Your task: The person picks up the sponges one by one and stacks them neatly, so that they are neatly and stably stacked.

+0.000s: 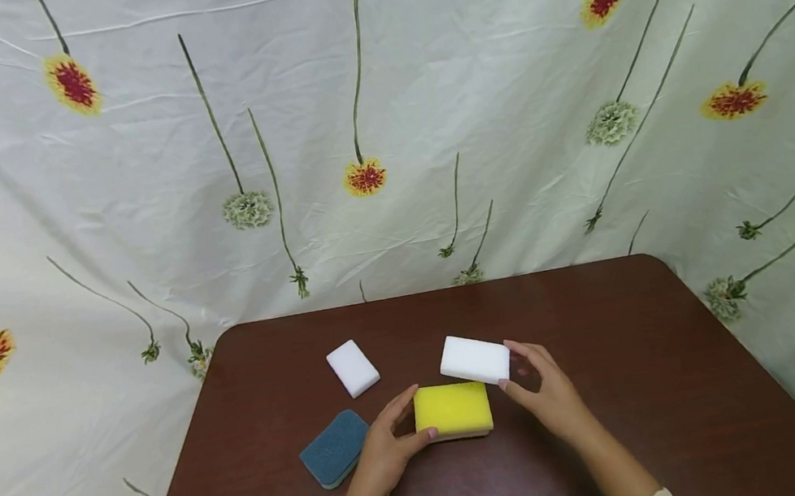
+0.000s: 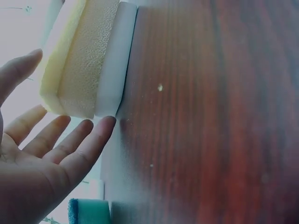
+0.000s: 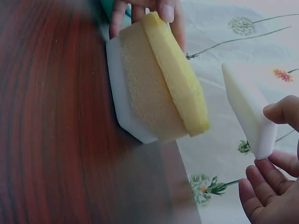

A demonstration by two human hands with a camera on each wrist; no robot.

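While pinching a white sponge block [image 1: 474, 359] aloft in right hand [image 1: 551, 404], just beside a yellow-and-beige sponge [image 1: 452, 408] atop a white slab [image 3: 119, 91], had left hand [image 1: 384, 452], fingers apart, at their left end, perhaps touching; saw another white block [image 1: 353, 367] and blue scrub sponge [image 1: 335, 449] leftward on table [image 1: 678, 380].

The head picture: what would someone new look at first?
Probably the bright yellow sponge topping a small stack on the brown table, with the left hand at its left end. Next might come the white sponge block that the right hand holds in the air, then the red-and-yellow flowers on the pale cloth behind the table.
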